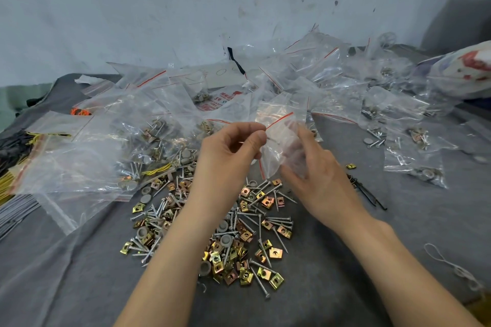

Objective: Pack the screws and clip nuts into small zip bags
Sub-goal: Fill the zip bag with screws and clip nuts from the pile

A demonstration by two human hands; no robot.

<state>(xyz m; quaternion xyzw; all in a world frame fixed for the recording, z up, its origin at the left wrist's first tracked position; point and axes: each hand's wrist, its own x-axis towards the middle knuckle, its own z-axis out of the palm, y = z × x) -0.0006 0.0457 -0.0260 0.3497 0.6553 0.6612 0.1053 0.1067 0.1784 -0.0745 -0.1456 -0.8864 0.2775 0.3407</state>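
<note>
- Loose screws and clip nuts lie heaped on the grey cloth, directly under both hands.
- The bag is held above that heap, red zip line slanting, and looks empty. The step seems to be opening its mouth: part the two films fully before scooping.
- Left hand pinches the bag's top edge between thumb and forefinger.
- Right hand has its fingers behind the film, blurred; I cannot tell whether it grips.
- Filled bags crowd the far side, so keep this one apart.
- Grey caps are mixed into the heap and could slip in unless picked around.
- Black ties lie just right.
</note>
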